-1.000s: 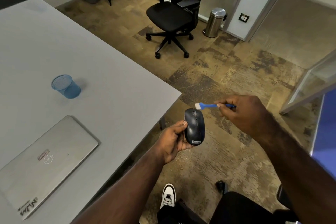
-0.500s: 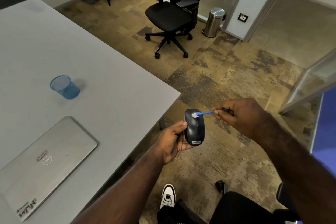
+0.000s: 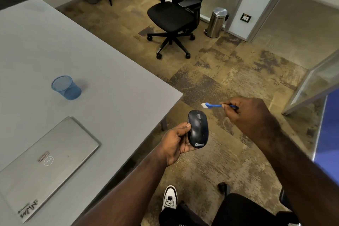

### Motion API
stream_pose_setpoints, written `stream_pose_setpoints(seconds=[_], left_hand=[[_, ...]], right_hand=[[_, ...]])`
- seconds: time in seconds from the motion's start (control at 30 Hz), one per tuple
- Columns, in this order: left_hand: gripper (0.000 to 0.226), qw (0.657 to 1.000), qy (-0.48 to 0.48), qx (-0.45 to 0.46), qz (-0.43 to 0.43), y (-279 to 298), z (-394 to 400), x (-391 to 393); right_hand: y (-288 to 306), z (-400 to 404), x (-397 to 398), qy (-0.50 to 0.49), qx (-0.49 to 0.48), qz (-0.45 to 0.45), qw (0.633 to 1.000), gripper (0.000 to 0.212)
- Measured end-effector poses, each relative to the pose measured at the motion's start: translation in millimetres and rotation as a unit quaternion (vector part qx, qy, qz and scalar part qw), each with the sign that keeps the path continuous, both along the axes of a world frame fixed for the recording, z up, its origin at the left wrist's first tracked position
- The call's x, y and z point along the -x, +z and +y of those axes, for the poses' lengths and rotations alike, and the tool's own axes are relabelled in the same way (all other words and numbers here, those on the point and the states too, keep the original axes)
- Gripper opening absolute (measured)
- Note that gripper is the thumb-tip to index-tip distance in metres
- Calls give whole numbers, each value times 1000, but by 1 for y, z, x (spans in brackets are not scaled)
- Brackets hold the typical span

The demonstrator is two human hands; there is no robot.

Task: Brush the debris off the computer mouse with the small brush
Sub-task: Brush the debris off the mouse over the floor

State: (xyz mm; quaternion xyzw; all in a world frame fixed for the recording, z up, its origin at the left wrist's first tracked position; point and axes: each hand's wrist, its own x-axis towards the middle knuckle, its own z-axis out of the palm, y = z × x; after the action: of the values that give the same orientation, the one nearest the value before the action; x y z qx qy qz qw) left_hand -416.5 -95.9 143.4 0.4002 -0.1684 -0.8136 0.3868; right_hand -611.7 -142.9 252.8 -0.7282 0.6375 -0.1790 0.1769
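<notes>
At the far left a closed silver laptop (image 3: 44, 163) lies flat on the grey worktop (image 3: 91, 51), its lid up and a sticker near its closest corner. Beyond it, well apart, a blue mesh cup (image 3: 66, 87) lies tipped on its side with its open mouth toward the far left. Past the worktop's corner, out over the patterned floor, the left hand (image 3: 177, 142) holds the computer mouse (image 3: 198, 128) in the air: the grip is closed around the mouse's body, thumb pressed on its left flank and the other fingers curled beneath (they are mostly hidden). The mouse is dark, top side up, scroll wheel at the far end and a small label at the near end. Up and to the right, the right hand (image 3: 247, 113) pinches the small brush (image 3: 213, 105) by its blue handle, grip clamped on the rear part. The white bristles point left and sit just beyond the mouse's far end, apart from it. Further back stand a black office chair (image 3: 174, 14) and a steel pedal bin (image 3: 217, 22).
</notes>
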Motion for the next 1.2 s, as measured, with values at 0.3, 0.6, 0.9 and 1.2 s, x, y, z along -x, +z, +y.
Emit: stream_pose_setpoints(seconds=[0.3,0.6,0.9,1.2], left_hand=[[30,1000,17,-10,11,1,1,1],[30,996,74,-37,28,-4,-2,-7],[34,996,77,-41,26,-3,-5,-5],[32,994,100,-48,13,-11,-7,-12]], right_hand=[[-2,1,3,-27,-9,10,1000,21],[-5,25,19,138,-121,-49,982,14],[0,34,14,102,-15,-67,992,21],[-9,50,18,162,-93,-23,982,20]])
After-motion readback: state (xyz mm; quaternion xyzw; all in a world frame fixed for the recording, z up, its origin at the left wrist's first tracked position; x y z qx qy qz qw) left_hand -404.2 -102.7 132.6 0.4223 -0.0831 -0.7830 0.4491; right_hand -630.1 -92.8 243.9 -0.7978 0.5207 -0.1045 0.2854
